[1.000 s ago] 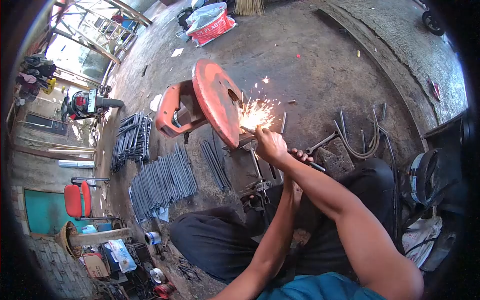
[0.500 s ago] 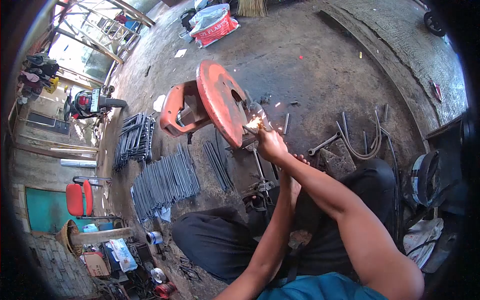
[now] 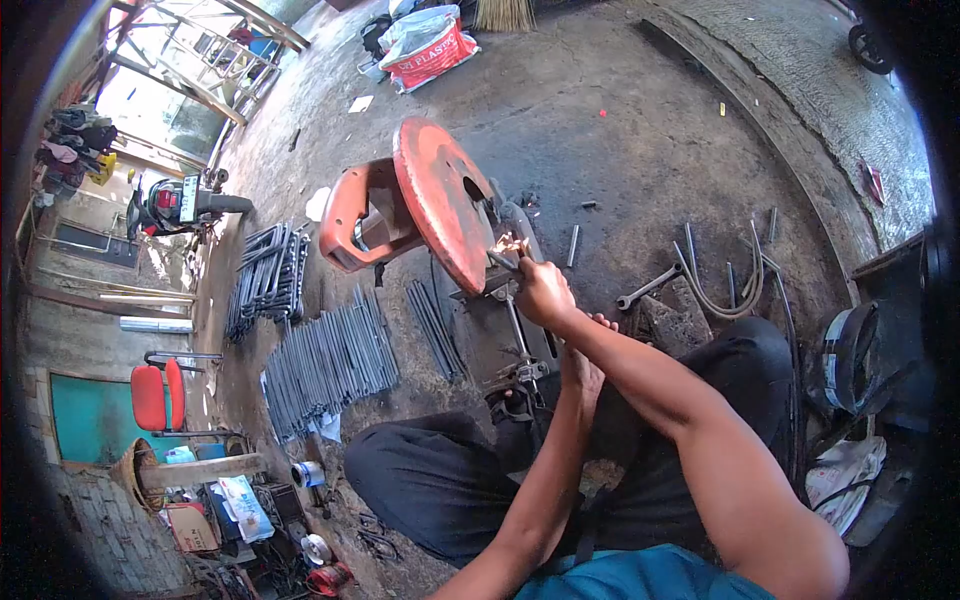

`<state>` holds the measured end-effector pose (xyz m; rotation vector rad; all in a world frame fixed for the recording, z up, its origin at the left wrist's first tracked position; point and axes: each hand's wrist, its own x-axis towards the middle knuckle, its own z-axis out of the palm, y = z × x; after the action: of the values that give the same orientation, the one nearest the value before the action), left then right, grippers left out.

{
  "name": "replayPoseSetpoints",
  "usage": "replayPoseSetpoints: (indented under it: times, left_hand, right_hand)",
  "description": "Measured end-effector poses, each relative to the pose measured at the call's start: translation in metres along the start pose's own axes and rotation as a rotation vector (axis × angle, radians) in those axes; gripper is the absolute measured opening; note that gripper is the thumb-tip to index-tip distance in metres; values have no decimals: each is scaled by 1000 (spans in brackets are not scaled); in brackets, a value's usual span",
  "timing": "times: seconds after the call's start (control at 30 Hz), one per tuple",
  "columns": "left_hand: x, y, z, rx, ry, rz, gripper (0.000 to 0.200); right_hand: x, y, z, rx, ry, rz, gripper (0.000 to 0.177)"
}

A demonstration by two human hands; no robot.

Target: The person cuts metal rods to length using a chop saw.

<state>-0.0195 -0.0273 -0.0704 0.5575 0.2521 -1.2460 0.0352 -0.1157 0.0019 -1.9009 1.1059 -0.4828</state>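
Observation:
My right hand (image 3: 545,293) is closed on a dark metal rod (image 3: 504,262), its end by the cutting disc of a chop saw. The saw has a worn orange round guard (image 3: 438,205) and an orange loop handle (image 3: 345,215). Small bright sparks (image 3: 510,244) show just beyond my fingers. Below, my left hand (image 3: 588,375) is partly covered by my right forearm. Its fingertips look curled, and whatever they may hold is hidden. A steel clamp screw (image 3: 519,330) runs along the saw's base.
Left of the saw lie a row of cut rods (image 3: 330,355), a smaller bundle (image 3: 436,330) and stacked bent pieces (image 3: 268,280). A wrench (image 3: 648,287) and several loose metal pieces lie at the right. A red-and-white plastic sack (image 3: 430,55) stands farther back.
The spark burst has become smaller, and fewer sparks fly off to the right. The saw guard has risen very slightly. Both hands stay nearly in place.

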Motion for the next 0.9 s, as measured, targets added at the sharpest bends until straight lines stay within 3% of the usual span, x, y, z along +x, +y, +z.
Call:
replayPoseSetpoints:
  times: [0.07,0.17,0.23,0.37,0.43,0.57,0.63,0.77,0.83,0.9]
  left_hand:
    - [0,1,-5,28,12,-2,21]
    - [-4,3,6,53,18,-2,22]
    - [-9,2,19,12,27,32,19]
    - [-10,2,15,-13,-15,37,18]
    - [-9,3,11,84,134,91,19]
    - [-11,7,10,62,216,68,16]
    - [-12,5,12,36,147,39,19]
    - [-5,6,3,-73,-12,-4,22]
    - [-13,9,12,80,249,14,21]
    - [-16,17,4,228,251,25,21]
  right_hand:
    - [-2,-2,0,17,-60,73,22]
    - [-3,-1,0,15,-26,25,21]
    - [-1,1,5,-12,116,-87,20]
    - [-1,3,6,-52,109,-102,21]
    - [0,1,4,5,-7,6,23]
    - [2,5,9,46,-107,53,26]
    - [-1,2,11,7,132,-88,17]
    - [0,4,9,-54,118,-117,20]
    - [7,15,15,213,62,-53,16]
    - [7,17,13,349,117,-80,14]
